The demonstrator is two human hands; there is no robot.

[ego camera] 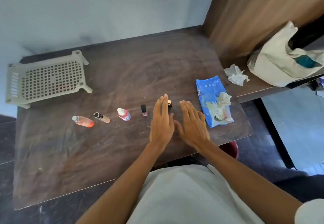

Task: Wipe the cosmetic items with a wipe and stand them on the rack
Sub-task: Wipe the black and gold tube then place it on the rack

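Several cosmetic items stand or lie in a row on the dark table (122,153): an orange bottle (83,121) lying down, a clear tube with a black cap (101,117), a small white-capped bottle (123,114), a pink nail polish (144,110) and a gold-topped black item (169,103), partly hidden by my left hand (162,120). My right hand (192,121) lies flat beside it. Both hands are empty with fingers stretched out. The beige perforated rack (47,80) stands at the far left. A blue wipe pack (213,99) with a wipe sticking out lies right of my right hand.
A crumpled used wipe (235,75) lies on a side shelf at the right, next to a cream cloth bag (280,62). A wooden panel rises behind the shelf. A red bin (232,149) shows under the table's right edge.
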